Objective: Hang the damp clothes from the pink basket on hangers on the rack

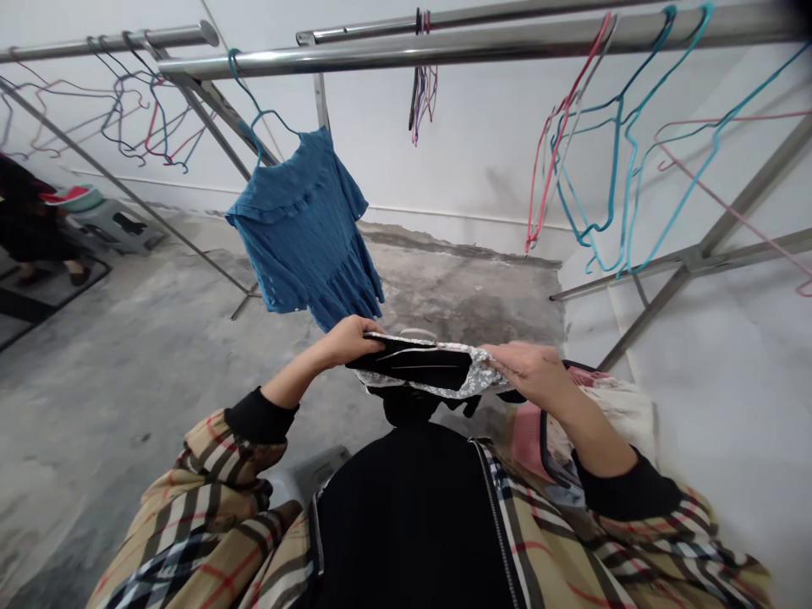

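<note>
My left hand (351, 341) is closed on the left end of a black garment with white lace trim (479, 379). The right end of the same garment is pinched in my right hand (529, 370). Between my hands its opening is stretched wide and shows the black inside. The lower part of the garment hangs mostly out of sight in front of me. Just beyond my left hand, a blue short-sleeved ruffled top (310, 224) hangs from a teal hanger (257, 118).
Metal rails (381, 52) cross overhead, with pink hangers (545, 161) and teal hangers (634, 169) at right. Folded clothes (628, 406) lie at lower right. At far left a person in dark clothes (29, 220) is near a grey stool (117, 227) bearing a basin (79, 199).
</note>
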A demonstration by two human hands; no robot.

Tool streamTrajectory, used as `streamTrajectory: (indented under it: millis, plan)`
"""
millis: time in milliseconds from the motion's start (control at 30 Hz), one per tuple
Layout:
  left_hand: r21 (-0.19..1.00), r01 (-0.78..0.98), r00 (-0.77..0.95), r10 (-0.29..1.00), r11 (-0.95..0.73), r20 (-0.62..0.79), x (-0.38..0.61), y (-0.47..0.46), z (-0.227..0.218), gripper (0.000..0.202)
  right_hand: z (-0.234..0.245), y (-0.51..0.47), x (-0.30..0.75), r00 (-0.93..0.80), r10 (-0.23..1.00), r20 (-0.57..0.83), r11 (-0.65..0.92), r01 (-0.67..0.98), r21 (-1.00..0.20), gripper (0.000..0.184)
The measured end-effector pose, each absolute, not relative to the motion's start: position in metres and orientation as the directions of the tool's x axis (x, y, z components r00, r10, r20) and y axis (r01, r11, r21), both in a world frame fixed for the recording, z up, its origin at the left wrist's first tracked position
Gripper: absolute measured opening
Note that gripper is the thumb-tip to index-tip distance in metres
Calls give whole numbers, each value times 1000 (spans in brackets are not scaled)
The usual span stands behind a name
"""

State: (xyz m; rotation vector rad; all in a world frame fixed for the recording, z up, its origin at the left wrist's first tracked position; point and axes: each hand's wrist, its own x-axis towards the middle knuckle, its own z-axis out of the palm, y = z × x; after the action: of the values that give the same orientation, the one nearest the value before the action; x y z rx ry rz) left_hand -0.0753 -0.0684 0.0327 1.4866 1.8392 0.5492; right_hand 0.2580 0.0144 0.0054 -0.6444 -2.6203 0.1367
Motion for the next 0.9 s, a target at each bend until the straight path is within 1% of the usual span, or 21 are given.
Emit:
streamTrajectory:
  millis: [33,67,100,133,167,200,267,300,367,433,500,600,667,800,833,867,900]
  plan:
    - [587,783,-181,978,205,-100,-73,-67,29,19,3,11,256,-822,441,361,897,399,-188,32]
    - [458,867,-246,968,196,50,-71,-66,25,27,1,7,254,-846,422,326,906,382,-182,30]
    - [345,913,-287,944,217,165,-69,-66,20,34,-2,4,252,-864,408,295,912,369,-180,29]
    - [264,932,-312,921,249,233,-66,-66,15,38,-5,3,250,-869,408,281,911,368,-185,28]
    - [215,937,-325,909,274,259,-64,-66,9,40,-8,2,249,-854,431,291,900,388,-197,29]
    - [191,939,-330,908,287,257,-61,-67,4,40,-10,3,249,-821,474,318,880,425,-213,30]
    - [200,938,-324,918,282,228,-57,-70,-6,38,-14,6,250,-730,572,373,820,511,-257,32]
    - [228,935,-322,922,273,215,-55,-72,-10,37,-16,9,251,-688,615,386,788,548,-280,32]
    - [328,910,-327,926,255,188,-52,-73,-15,36,-18,12,251,-636,671,381,741,588,-323,30]
    - [450,861,-343,923,235,175,-50,-74,-16,36,-18,12,250,-609,699,375,715,593,-370,30]
    - [549,812,-355,915,200,191,-48,-73,-16,37,-18,12,249,-592,714,374,700,579,-419,32]
    - [622,773,-336,913,126,233,-44,-74,-12,38,-14,10,250,-594,709,380,701,533,-475,33]
    - [608,789,-301,919,89,255,-41,-76,-7,34,-12,10,251,-600,696,395,712,506,-486,31]
    - [434,901,-196,910,20,366,-34,-78,6,25,-8,13,256,-615,660,432,748,486,-452,32]
    - [412,911,-161,911,-11,379,-33,-78,8,25,-7,14,256,-619,650,441,757,480,-443,33]
    - [415,909,-127,919,-43,373,-32,-76,10,25,-5,15,257,-623,643,446,764,475,-437,34]
    - [444,893,-98,931,-73,351,-32,-75,11,26,-3,16,258,-627,638,447,768,471,-435,35]
